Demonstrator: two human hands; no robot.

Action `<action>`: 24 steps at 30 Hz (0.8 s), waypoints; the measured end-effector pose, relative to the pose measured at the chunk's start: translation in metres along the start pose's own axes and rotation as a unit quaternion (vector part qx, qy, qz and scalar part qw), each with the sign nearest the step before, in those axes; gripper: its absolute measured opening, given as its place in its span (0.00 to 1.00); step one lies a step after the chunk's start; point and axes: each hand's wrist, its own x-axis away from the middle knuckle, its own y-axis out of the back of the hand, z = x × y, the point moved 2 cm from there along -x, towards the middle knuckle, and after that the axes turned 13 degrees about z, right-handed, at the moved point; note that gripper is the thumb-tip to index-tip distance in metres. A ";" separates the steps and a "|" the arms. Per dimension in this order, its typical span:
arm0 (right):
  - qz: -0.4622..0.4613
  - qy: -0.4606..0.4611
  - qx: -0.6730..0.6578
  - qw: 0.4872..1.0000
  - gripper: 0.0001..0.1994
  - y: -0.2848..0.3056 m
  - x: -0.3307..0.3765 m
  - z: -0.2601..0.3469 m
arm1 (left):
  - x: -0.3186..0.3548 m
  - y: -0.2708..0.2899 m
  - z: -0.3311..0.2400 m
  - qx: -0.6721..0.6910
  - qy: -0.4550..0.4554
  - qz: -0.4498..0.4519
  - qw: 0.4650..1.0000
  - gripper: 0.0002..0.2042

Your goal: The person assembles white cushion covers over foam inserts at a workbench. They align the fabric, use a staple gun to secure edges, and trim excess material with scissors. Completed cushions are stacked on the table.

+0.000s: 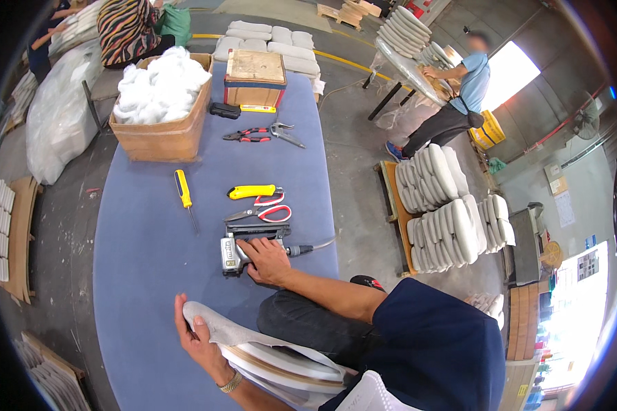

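Observation:
My left hand (202,342), with a watch on the wrist, grips the end of a curved seat cushion (281,359), thumb on its fabric. Light grey cloth wraps over its white padding and tan board edge, and the cushion rests against my lap. My right hand (268,260) is on a silver and black pneumatic staple gun (232,255) lying on the blue-covered table (144,274). Its fingers curl over the tool body, partly hiding it. Just beyond lie red-handled scissors (273,213), a yellow utility knife (251,192) and a yellow screwdriver (184,190).
Farther up the table are pliers (248,135), metal snips (286,134), a carton of white stuffing (159,133) and a wooden box (255,72). An air hose (317,246) leaves the staple gun rightward. Stacked cushions (445,229) stand right; a co-worker (469,85) stands beyond.

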 end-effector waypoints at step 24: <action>0.008 -0.009 -0.013 1.000 0.34 0.002 0.000 0.000 | 0.002 0.002 0.002 0.006 -0.004 -0.002 1.000 0.28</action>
